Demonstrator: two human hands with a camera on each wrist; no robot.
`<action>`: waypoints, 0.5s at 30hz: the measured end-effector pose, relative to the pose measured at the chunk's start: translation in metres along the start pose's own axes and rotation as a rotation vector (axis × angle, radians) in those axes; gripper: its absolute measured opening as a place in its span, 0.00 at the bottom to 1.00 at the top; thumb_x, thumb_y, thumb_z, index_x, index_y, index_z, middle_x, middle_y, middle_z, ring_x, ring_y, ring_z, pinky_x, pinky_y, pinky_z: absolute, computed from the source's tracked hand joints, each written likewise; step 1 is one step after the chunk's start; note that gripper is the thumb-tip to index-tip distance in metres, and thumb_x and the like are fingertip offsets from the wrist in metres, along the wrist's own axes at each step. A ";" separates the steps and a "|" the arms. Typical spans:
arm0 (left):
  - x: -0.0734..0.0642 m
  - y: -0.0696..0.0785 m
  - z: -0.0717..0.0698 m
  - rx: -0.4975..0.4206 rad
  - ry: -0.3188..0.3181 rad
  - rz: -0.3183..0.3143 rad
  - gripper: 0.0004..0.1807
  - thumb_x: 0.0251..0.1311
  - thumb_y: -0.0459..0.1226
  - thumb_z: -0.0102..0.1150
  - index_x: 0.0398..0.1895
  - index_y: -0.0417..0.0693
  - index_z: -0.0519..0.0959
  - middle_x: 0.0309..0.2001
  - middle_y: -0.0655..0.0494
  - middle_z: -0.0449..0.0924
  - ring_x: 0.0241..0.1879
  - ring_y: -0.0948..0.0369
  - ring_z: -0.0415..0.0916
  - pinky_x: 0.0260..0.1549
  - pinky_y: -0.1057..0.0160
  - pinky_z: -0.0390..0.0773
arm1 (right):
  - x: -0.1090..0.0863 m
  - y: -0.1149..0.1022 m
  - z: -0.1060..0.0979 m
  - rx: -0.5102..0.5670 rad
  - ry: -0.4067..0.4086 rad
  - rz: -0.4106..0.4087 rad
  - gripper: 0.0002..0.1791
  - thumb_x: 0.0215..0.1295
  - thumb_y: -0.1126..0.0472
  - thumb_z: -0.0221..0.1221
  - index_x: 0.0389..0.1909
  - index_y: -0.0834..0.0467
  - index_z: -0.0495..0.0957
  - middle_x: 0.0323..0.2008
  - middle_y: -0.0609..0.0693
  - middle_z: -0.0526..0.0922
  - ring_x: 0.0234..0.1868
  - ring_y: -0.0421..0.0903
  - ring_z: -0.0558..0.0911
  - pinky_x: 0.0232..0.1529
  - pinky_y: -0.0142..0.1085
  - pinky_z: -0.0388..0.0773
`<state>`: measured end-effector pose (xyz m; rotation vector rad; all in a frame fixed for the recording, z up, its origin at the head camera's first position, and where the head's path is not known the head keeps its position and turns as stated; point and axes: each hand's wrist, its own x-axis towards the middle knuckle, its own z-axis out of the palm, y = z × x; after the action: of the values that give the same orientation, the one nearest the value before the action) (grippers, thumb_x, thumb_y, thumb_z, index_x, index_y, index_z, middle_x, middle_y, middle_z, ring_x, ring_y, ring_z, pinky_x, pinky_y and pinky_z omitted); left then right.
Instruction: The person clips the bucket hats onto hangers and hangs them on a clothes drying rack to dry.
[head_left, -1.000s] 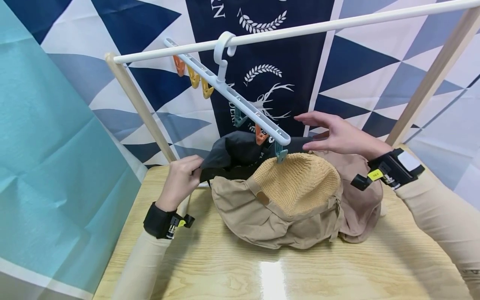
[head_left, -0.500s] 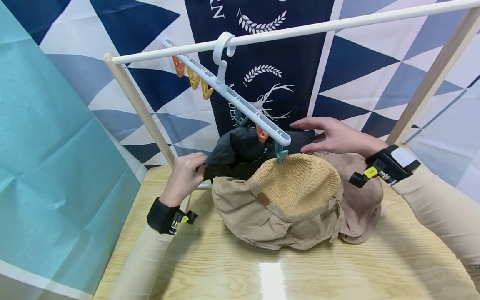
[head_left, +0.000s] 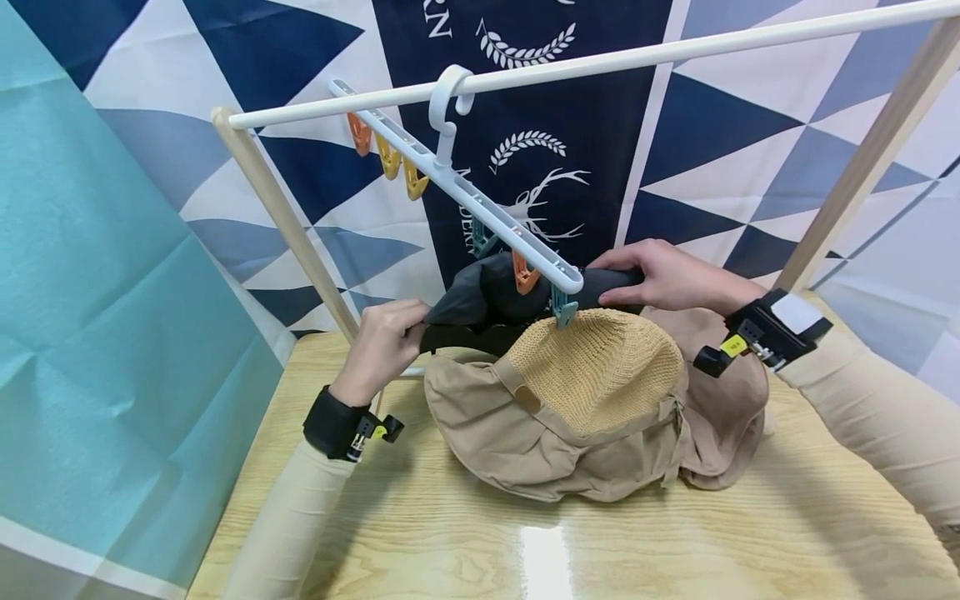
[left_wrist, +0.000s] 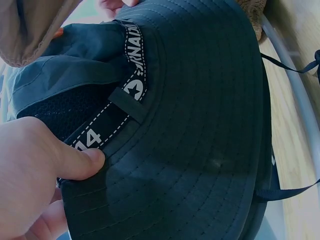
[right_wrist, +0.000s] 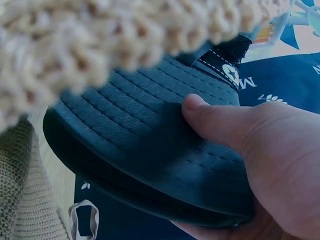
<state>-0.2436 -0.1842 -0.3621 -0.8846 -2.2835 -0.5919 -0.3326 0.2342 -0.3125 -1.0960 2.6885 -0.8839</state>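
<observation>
A dark blue-black bucket hat (head_left: 459, 302) is held behind the hanging rack's front clips. My left hand (head_left: 386, 342) pinches its left side; in the left wrist view the thumb presses by the lettered band, on the stitched brim (left_wrist: 205, 110). At the hat's right, my right hand (head_left: 663, 279) grips the brim, thumb on top in the right wrist view and fingers beneath. Above the hat is a pale blue clip hanger (head_left: 487, 212). An orange clip (head_left: 525, 275) overlaps the hat in the head view. A teal clip (head_left: 564, 310) is at the top of a tan knitted-crown hat (head_left: 600, 367).
The tan hat and a pinkish-brown hat (head_left: 727, 417) are in front of the dark hat, over the wooden table (head_left: 420, 517). The hanger hooks on a white rod (head_left: 675, 52) between wooden posts (head_left: 862, 158). Yellow clips (head_left: 415, 179) and another orange clip (head_left: 360, 133) hang further back.
My left hand has moved right and slightly up with the dark hat. My right hand has come down and left and now grips the brim. The hat has risen a little towards the hanger.
</observation>
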 end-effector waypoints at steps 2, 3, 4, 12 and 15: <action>0.000 0.001 0.000 -0.002 -0.001 0.000 0.20 0.63 0.13 0.56 0.22 0.43 0.73 0.22 0.50 0.72 0.24 0.61 0.61 0.31 0.64 0.58 | -0.001 0.000 0.000 0.005 -0.006 0.007 0.19 0.73 0.62 0.75 0.63 0.55 0.90 0.40 0.46 0.94 0.35 0.35 0.81 0.38 0.30 0.77; 0.001 0.001 0.001 -0.006 -0.003 -0.001 0.19 0.64 0.13 0.56 0.23 0.42 0.76 0.23 0.49 0.75 0.24 0.60 0.64 0.30 0.64 0.61 | -0.001 0.001 0.000 0.004 -0.007 0.005 0.17 0.74 0.62 0.75 0.61 0.54 0.91 0.39 0.46 0.94 0.34 0.35 0.81 0.38 0.30 0.77; 0.001 0.001 0.001 -0.008 -0.006 -0.003 0.18 0.64 0.13 0.56 0.24 0.41 0.79 0.24 0.48 0.79 0.24 0.59 0.69 0.30 0.63 0.64 | -0.002 0.000 0.000 0.008 -0.005 0.008 0.15 0.74 0.62 0.74 0.59 0.54 0.91 0.39 0.46 0.93 0.33 0.36 0.81 0.37 0.30 0.78; 0.001 0.000 0.004 -0.030 -0.042 -0.037 0.16 0.68 0.16 0.59 0.33 0.41 0.89 0.34 0.46 0.92 0.32 0.53 0.88 0.33 0.56 0.80 | -0.003 0.002 0.000 0.030 0.000 -0.015 0.09 0.75 0.64 0.73 0.51 0.54 0.93 0.38 0.47 0.93 0.30 0.35 0.81 0.33 0.30 0.79; 0.000 -0.001 0.005 -0.043 -0.047 -0.050 0.15 0.68 0.16 0.60 0.34 0.41 0.89 0.34 0.46 0.91 0.31 0.53 0.87 0.34 0.57 0.78 | -0.005 0.002 0.001 0.031 0.008 -0.022 0.08 0.75 0.65 0.72 0.51 0.54 0.92 0.37 0.47 0.92 0.30 0.35 0.80 0.33 0.30 0.78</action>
<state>-0.2462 -0.1818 -0.3654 -0.8731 -2.3493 -0.6505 -0.3301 0.2378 -0.3155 -1.1205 2.6648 -0.9322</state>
